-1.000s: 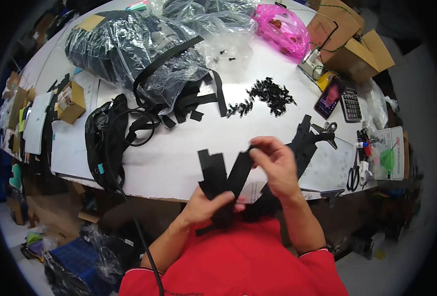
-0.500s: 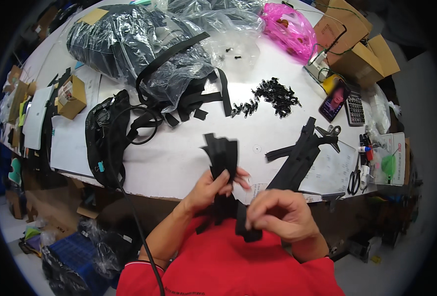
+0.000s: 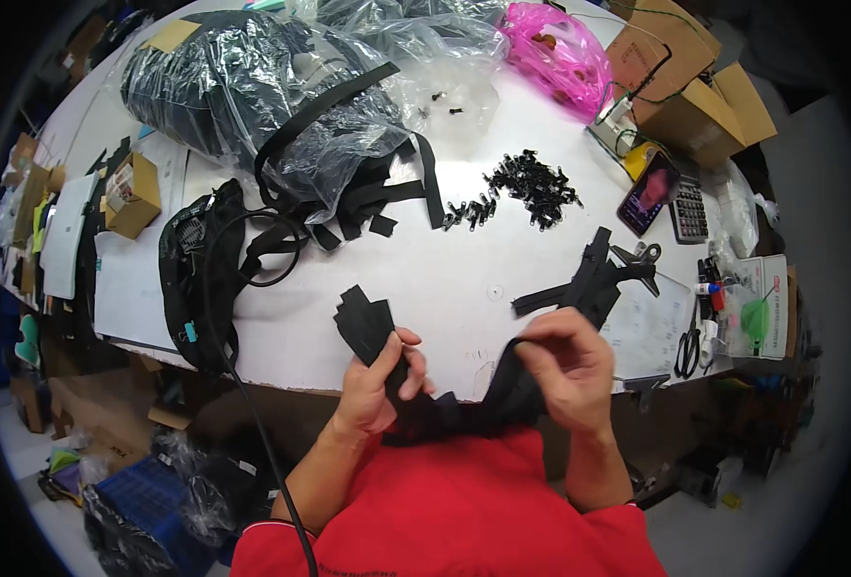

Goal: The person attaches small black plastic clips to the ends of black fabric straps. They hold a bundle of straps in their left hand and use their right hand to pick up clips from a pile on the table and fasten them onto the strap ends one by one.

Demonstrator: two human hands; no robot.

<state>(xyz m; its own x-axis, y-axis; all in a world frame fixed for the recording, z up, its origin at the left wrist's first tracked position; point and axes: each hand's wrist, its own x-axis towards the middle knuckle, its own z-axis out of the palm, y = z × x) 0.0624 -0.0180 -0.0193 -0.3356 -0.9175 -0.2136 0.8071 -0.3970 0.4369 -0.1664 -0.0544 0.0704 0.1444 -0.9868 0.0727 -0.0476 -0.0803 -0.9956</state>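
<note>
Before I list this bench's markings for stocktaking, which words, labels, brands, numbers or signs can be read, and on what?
I quote no wording; marks show here:
White box at right: red mark and print, too small to read.
Phone: screen marks, too small.
Calculator: key markings, too small.
Paper sheet: faint marks, illegible.
Red shirt: dark lettering, too blurred.
Upper-right brown carton: print, too blurred.
Lower-left floor carton: dark letters, not copied.
</note>
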